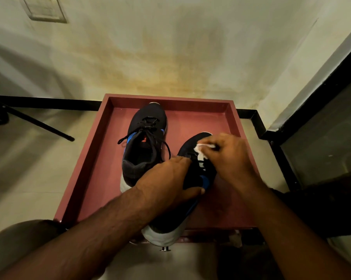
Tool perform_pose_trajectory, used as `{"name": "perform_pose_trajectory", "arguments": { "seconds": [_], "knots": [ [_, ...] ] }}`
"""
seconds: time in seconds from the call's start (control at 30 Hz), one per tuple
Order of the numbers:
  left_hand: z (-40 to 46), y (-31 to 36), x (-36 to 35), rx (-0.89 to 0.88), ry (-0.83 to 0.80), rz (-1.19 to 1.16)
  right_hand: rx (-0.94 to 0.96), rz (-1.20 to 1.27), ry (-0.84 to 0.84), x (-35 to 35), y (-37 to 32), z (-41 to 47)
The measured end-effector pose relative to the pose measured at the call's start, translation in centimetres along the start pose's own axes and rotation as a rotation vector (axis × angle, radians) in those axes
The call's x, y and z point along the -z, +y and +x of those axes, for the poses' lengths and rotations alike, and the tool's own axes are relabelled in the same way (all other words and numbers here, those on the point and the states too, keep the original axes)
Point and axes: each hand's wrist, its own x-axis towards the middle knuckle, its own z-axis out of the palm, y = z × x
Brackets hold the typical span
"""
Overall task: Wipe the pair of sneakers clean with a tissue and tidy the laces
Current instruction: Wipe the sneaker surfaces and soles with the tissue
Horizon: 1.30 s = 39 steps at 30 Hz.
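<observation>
Two black sneakers with blue marks and white soles lie on a dark red tray (94,158). The left sneaker (144,138) stands free, its black laces loose and spread over its sides. The right sneaker (192,178) is nearer, with its heel over the tray's front edge. My left hand (168,178) grips this shoe around its middle, thumb on the right side. My right hand (229,156) pinches a white tissue (201,150) and presses it on the shoe's upper near the toe. Most of the right shoe's laces are hidden by my hands.
The tray sits on a pale floor against a stained cream wall (170,57). A black skirting strip (49,103) runs along the wall's base. A dark-framed glass panel (322,138) stands at the right. Thin black legs (39,123) of some furniture reach in from the left.
</observation>
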Motion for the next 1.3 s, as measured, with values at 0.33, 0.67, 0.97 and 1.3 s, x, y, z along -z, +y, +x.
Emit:
{"name": "perform_pose_trajectory", "arguments": {
  "seconds": [0.33, 0.67, 0.97, 1.3],
  "knots": [
    [-0.2, 0.1, 0.2, -0.016, 0.014, -0.004, -0.037, -0.065, -0.017, 1.1, -0.7, -0.3],
    [-0.4, 0.3, 0.5, -0.005, -0.004, -0.016, -0.007, -0.155, -0.043, 0.3, -1.3, -1.3],
    [-0.3, 0.3, 0.5, 0.014, -0.024, -0.008, 0.012, -0.291, -0.193, 0.4, -1.0, -1.3],
    [-0.2, 0.1, 0.3, 0.008, -0.037, -0.039, 0.052, -0.288, -0.286, 0.3, -1.6, -1.9]
  ]
}}
